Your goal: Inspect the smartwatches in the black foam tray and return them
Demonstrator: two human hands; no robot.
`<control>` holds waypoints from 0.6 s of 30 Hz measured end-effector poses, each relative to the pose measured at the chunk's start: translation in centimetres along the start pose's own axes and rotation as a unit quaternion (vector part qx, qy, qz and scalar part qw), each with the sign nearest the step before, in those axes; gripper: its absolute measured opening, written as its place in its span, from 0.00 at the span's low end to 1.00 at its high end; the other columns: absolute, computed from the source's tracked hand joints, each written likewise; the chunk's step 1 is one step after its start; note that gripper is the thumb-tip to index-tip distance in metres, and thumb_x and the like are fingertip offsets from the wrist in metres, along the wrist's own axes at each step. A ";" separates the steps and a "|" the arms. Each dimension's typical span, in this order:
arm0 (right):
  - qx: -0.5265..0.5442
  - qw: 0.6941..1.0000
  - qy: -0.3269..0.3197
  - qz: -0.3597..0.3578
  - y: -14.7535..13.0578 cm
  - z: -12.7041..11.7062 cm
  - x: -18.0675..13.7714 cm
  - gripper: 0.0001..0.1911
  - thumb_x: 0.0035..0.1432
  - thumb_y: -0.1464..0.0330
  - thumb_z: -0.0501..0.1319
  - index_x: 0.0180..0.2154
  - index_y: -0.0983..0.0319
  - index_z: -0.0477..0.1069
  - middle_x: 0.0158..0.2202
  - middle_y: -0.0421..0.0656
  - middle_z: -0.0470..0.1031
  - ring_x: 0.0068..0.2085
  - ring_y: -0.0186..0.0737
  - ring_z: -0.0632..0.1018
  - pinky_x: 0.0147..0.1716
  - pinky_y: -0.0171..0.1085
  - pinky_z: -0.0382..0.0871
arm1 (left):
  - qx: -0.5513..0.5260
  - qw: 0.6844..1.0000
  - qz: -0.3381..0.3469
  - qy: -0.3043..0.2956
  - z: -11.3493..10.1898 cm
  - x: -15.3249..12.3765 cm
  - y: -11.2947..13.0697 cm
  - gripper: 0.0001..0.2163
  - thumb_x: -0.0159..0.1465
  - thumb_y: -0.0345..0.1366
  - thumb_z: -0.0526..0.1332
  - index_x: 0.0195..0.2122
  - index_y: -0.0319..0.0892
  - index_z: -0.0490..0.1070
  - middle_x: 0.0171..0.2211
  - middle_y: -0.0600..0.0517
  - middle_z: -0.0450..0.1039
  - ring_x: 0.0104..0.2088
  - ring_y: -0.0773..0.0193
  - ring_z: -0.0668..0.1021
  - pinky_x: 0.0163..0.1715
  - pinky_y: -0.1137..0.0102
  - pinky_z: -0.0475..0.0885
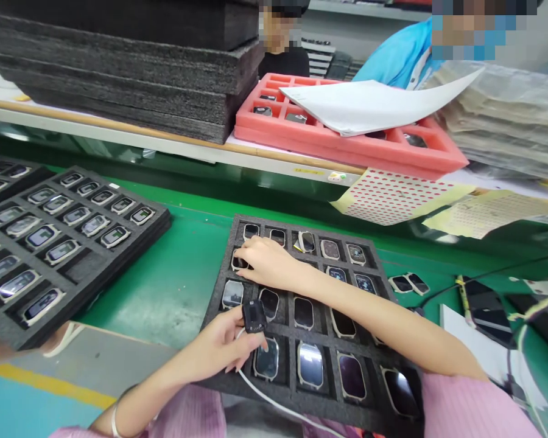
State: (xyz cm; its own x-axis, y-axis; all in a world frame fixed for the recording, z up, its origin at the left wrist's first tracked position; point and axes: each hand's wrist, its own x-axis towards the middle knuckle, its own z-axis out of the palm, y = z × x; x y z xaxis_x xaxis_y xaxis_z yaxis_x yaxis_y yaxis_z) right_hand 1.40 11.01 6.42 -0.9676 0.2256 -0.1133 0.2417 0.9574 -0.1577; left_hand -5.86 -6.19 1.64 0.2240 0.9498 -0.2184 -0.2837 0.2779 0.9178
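My left hand [228,345] grips a small black square block [254,316], apparently a watch charger, with a white cable [274,401] running from it toward the lower right. It hovers over the left side of a black foam tray [319,398] of smartwatches. My right hand [268,260] reaches across that tray, thumb and fingers closed around a smartwatch [240,263] in a left-edge compartment. Part of this watch is hidden by the fingers. Just below it lies another smartwatch [232,294], screen up. One watch [306,242] in the back row sits tilted.
Another foam tray of watches [80,261] stands at left. Two loose watches [408,283] and a black phone [488,310] lie at right among cables. On the shelf are stacked black foam [132,79], a red foam tray [338,152] under papers, and plastic trays [516,121]. Two people are beyond.
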 end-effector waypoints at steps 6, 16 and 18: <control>-0.010 1.000 -0.012 -0.004 0.5 -0.2 0.2 0.09 0.56 0.71 0.62 0.41 0.65 0.73 0.37 0.50 0.76 0.41 0.50 0.75 0.35 0.39 0.68 | -0.004 1.000 0.010 -0.006 -0.2 0.1 0.2 0.14 0.62 0.44 0.59 0.40 0.38 0.65 0.35 0.47 0.72 0.18 0.76 0.64 0.15 0.78 0.58; 0.030 0.999 0.035 0.012 0.8 0.3 0.2 0.18 0.53 0.69 0.66 0.46 0.67 0.69 0.40 0.52 0.72 0.42 0.49 0.74 0.38 0.41 0.69 | -0.030 0.999 0.016 0.002 -0.3 0.6 0.6 0.13 0.59 0.40 0.64 0.40 0.38 0.66 0.37 0.48 0.71 0.18 0.77 0.63 0.16 0.77 0.58; 0.079 0.996 0.046 0.000 1.0 -0.8 -1.3 0.20 0.54 0.67 0.66 0.47 0.65 0.68 0.41 0.48 0.72 0.41 0.44 0.74 0.40 0.39 0.69 | -0.036 0.999 0.013 0.016 -0.4 0.5 0.6 0.14 0.57 0.38 0.66 0.40 0.37 0.67 0.37 0.48 0.71 0.18 0.77 0.63 0.16 0.77 0.58</control>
State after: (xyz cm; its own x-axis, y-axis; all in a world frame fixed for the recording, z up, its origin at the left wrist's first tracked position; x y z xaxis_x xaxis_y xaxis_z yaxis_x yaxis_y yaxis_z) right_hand 2.82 11.80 7.20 -0.9684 0.2483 -0.0239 0.2432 0.9188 -0.3110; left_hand -6.31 -5.46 1.97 0.1868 0.9606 -0.2060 -0.3549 0.2615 0.8976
